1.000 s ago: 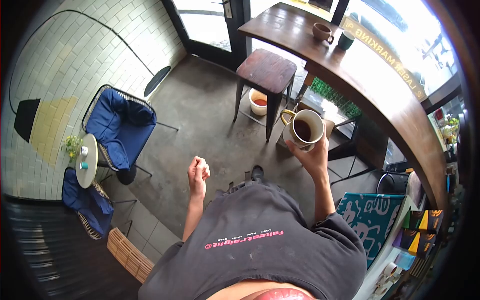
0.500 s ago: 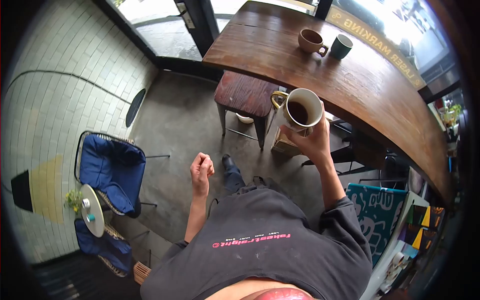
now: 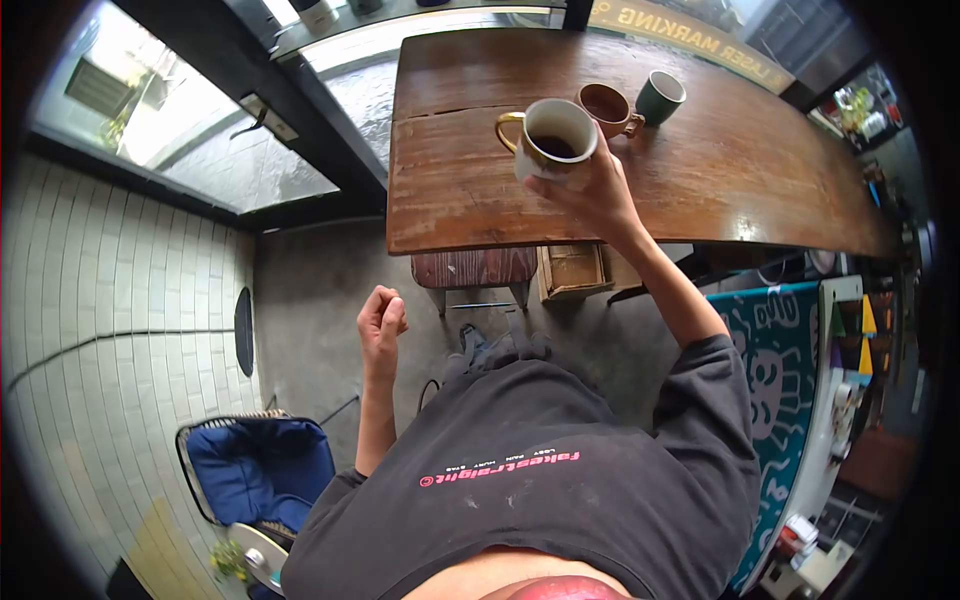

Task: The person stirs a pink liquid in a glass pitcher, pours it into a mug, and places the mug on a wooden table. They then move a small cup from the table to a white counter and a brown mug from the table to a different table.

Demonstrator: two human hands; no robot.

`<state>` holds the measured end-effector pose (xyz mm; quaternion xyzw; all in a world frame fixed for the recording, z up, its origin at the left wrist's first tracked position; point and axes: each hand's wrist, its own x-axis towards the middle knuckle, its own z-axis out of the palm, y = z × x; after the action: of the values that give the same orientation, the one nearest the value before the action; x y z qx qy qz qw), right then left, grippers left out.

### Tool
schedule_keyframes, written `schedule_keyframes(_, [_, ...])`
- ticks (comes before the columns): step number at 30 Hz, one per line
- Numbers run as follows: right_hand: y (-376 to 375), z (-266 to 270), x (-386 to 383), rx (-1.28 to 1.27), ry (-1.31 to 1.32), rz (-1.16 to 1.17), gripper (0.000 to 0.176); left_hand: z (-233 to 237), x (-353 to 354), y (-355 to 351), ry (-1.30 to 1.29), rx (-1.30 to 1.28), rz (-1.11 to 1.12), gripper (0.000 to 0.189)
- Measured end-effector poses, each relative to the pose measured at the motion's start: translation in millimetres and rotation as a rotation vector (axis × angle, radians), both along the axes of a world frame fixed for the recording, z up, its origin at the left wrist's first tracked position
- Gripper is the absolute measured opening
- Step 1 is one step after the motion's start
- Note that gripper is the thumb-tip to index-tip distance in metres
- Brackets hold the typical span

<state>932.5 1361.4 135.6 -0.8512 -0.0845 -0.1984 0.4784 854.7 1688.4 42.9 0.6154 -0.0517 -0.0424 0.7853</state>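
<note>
In the head view, the white mug (image 3: 548, 140) with a gold handle is in the grasp of the right hand (image 3: 600, 196), over the wooden tabletop (image 3: 470, 195) and near a brown cup (image 3: 598, 108); the left hand (image 3: 381, 318) is curled into a fist, well apart from it. Pink print on the dark shirt (image 3: 560, 510) reads "fakestraight©", upside down; reversed gold window lettering (image 3: 700, 42) reads "LASER MARKING".
</note>
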Motion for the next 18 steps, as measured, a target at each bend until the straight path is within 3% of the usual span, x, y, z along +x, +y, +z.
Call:
schedule_keyframes(8, [23, -7, 57, 0.024, -0.029, -0.057, 0.068, 6, 69, 29, -0.05, 0.033, -0.103, 0.023])
schedule_keyframes(10, [26, -6, 63, 0.03, 0.012, -0.08, 0.068, 2, 74, 31, -0.008, -0.016, -0.107, 0.016])
schedule_keyframes(18, [28, -16, 95, 0.025, 0.05, -0.086, 0.071, -10, 86, 28, 0.043, -0.043, -0.183, 0.019])
